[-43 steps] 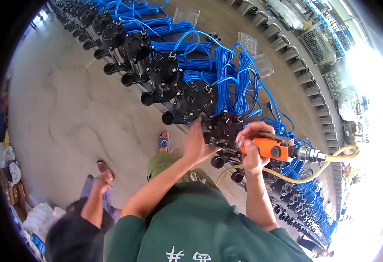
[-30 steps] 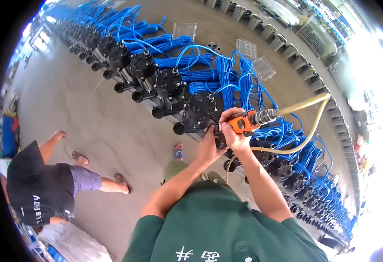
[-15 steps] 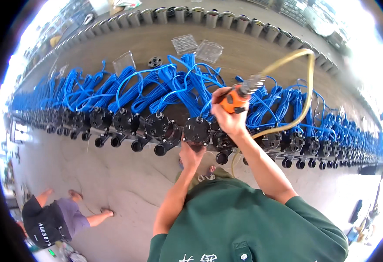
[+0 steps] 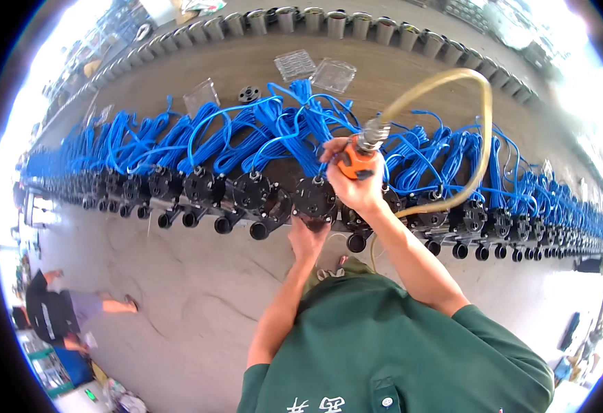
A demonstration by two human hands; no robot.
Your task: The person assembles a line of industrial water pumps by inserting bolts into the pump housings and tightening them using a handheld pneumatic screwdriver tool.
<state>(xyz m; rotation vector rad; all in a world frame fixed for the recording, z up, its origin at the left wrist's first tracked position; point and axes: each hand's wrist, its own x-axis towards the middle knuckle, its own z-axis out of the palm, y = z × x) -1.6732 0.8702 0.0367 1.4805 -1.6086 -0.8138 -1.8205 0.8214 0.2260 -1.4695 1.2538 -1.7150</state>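
Note:
A row of black round pump housings runs along the bench's near edge, each with a blue cable. My left hand is closed on the underside of one black pump housing in front of me, its fingertips partly hidden. In my right hand, fingers wrapped round it, is an orange air screwdriver. From its metal fitting a yellowish air hose loops to the right. The screwdriver sits close over the right side of that housing; its tip is hidden behind my hand.
Coiled blue cables lie behind the pumps. Clear plastic trays and a loose black disc rest farther back on the bench. Metal cylinders line its far edge. Another person is on the floor area at left.
My right hand has brought the screwdriver left and down toward the pump housing, and the tool has tilted. My left hand stays under the housing. The other person has moved farther left.

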